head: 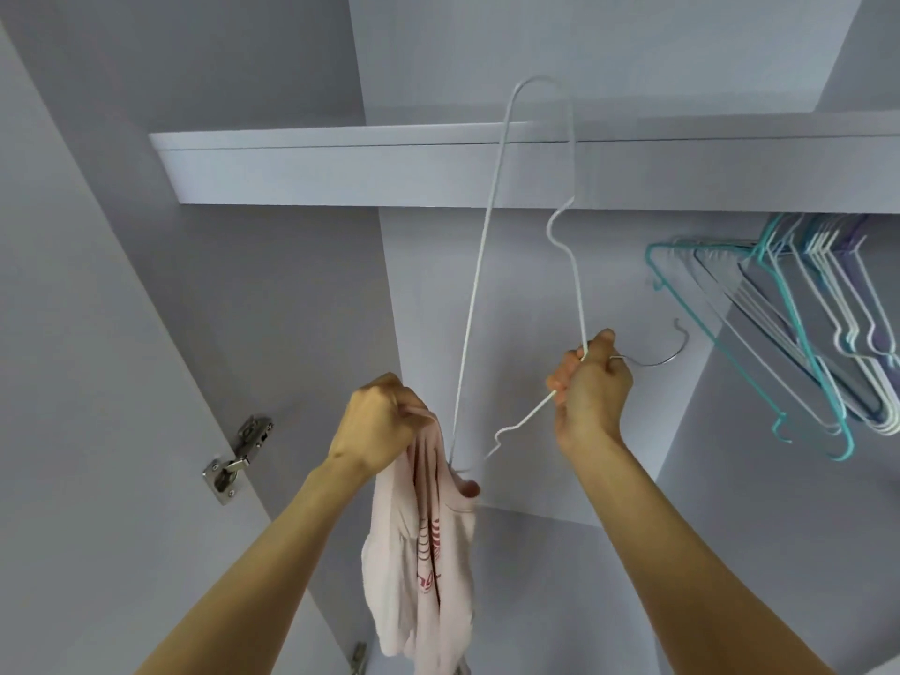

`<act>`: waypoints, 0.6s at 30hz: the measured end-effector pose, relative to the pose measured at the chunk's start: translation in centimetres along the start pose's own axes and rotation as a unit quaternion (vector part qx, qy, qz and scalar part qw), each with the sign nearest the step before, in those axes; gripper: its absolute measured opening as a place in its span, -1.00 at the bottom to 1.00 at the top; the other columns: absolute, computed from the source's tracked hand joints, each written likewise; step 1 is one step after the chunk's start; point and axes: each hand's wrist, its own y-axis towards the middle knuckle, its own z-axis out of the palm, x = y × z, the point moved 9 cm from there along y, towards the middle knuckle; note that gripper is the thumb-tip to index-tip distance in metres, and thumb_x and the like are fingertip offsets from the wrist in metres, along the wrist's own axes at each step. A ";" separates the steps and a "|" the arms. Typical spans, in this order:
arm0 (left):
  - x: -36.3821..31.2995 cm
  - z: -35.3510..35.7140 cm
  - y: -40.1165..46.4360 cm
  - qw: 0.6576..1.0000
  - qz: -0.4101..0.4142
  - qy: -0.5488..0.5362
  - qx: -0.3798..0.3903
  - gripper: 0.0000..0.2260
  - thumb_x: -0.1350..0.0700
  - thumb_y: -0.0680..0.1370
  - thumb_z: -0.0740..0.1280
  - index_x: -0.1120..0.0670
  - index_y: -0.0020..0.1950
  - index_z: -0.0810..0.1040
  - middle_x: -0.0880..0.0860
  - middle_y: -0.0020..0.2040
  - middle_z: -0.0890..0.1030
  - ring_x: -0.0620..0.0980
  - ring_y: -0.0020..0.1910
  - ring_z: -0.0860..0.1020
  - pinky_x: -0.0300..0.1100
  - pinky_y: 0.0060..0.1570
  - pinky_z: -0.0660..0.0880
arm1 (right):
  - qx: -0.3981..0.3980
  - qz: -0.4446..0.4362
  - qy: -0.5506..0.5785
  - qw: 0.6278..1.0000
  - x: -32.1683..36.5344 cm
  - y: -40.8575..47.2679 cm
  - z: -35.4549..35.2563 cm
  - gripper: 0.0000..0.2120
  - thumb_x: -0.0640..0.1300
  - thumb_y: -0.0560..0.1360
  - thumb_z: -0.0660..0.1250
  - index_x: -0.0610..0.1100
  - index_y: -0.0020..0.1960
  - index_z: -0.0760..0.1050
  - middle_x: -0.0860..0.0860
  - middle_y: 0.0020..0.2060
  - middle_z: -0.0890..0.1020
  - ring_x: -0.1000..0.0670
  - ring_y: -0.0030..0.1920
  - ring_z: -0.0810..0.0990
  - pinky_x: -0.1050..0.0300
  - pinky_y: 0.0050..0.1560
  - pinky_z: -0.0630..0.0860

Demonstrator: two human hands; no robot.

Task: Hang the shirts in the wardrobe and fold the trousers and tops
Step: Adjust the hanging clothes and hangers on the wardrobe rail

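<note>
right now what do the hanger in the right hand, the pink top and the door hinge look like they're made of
Hanger: thin wire, likely metal under a matte white coating; its bare hook end looks silvery.
Pink top: soft knit fabric, probably cotton-like; it droops in limp folds from the left hand and carries a reddish print.
Hinge: shiny silver metal, judging by its bright reflections and screw heads.

Shirt (428, 552) lower centre, hanger (516, 246) rising above it; spare hangers (798, 324) on rail far right, under shelf (438, 168); hinge (238, 457) left.

L hand (377, 421) grips pink shirt (423, 552); R hand (591, 382) holds white hanger (479, 265) w/ end in shirt
</note>
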 end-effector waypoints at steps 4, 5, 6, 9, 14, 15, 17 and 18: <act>-1.3 -2.5 0.3 0.995 0.013 -0.066 -0.068 -0.87 0.33 0.38 0.42 0.12 -0.26 0.68 -0.05 -0.26 0.52 -0.17 -0.34 0.50 -0.53 -0.31 0.34 | -0.022 0.024 -0.093 0.995 -6.6 -2.4 -2.5 -0.62 -0.11 0.64 0.04 -0.12 -0.35 0.18 -0.01 -0.52 0.26 0.13 -0.61 0.25 0.33 -0.59 0.22; -1.4 -3.2 0.3 0.993 0.010 -0.087 -0.084 -0.88 0.33 0.38 0.42 0.13 -0.26 0.68 -0.08 -0.27 0.52 -0.20 -0.36 0.49 -0.53 -0.32 0.34 | -0.018 0.027 -0.109 0.994 -7.7 -2.9 -3.1 -0.63 -0.11 0.64 0.04 -0.12 -0.35 0.18 -0.02 -0.51 0.26 0.12 -0.59 0.24 0.35 -0.60 0.21; -1.3 -3.8 0.3 0.990 0.007 -0.109 -0.092 -0.88 0.33 0.38 0.43 0.12 -0.26 0.67 -0.11 -0.27 0.51 -0.24 -0.36 0.50 -0.52 -0.32 0.34 | -0.014 0.030 -0.118 0.992 -8.5 -3.1 -3.5 -0.63 -0.11 0.64 0.04 -0.11 -0.34 0.17 -0.02 -0.50 0.25 0.13 -0.59 0.23 0.36 -0.60 0.20; -0.6 -4.4 0.2 0.989 0.004 -0.129 -0.069 -0.86 0.30 0.39 0.46 0.07 -0.28 0.64 -0.12 -0.25 0.51 -0.23 -0.32 0.51 -0.49 -0.29 0.37 | -0.018 0.029 -0.106 0.994 -8.1 -2.5 -3.2 -0.63 -0.11 0.63 0.04 -0.10 -0.35 0.17 -0.01 -0.51 0.24 0.18 -0.64 0.21 0.37 -0.62 0.18; 1.3 -4.4 -1.0 0.981 -0.020 -0.183 -0.051 -0.76 0.38 0.40 0.42 0.04 -0.32 0.59 -0.05 -0.21 0.48 -0.25 -0.30 0.51 -0.48 -0.25 0.39 | 0.032 -0.047 -0.161 0.985 -4.3 -0.7 0.3 -0.62 -0.12 0.63 0.05 -0.10 -0.37 0.21 0.04 -0.54 0.32 0.10 -0.54 0.29 0.27 -0.47 0.28; 1.2 -4.6 -1.1 0.976 -0.022 -0.208 -0.059 -0.74 0.39 0.41 0.41 0.03 -0.32 0.58 -0.04 -0.20 0.47 -0.29 -0.29 0.50 -0.49 -0.24 0.38 | 0.045 -0.064 -0.191 0.978 -4.4 -1.0 0.6 -0.62 -0.13 0.63 0.05 -0.10 -0.37 0.22 0.02 -0.52 0.34 0.06 -0.49 0.31 0.21 -0.40 0.29; 0.3 -5.2 -1.0 0.965 -0.007 -0.253 -0.073 -0.71 0.43 0.40 0.40 0.03 -0.30 0.58 -0.03 -0.19 0.46 -0.34 -0.28 0.49 -0.51 -0.21 0.39 | 0.054 -0.063 -0.212 0.974 -6.0 -2.0 0.1 -0.61 -0.16 0.63 0.05 -0.10 -0.38 0.21 0.01 -0.52 0.34 0.03 -0.47 0.31 0.17 -0.36 0.28; -0.3 -5.4 -0.9 0.960 0.006 -0.268 -0.074 -0.70 0.44 0.40 0.39 0.02 -0.29 0.58 -0.03 -0.19 0.46 -0.35 -0.27 0.49 -0.51 -0.19 0.39 | 0.052 -0.042 -0.203 0.977 -7.2 -2.5 -0.6 -0.61 -0.16 0.63 0.04 -0.10 -0.38 0.19 0.03 -0.56 0.32 0.07 -0.51 0.30 0.21 -0.41 0.27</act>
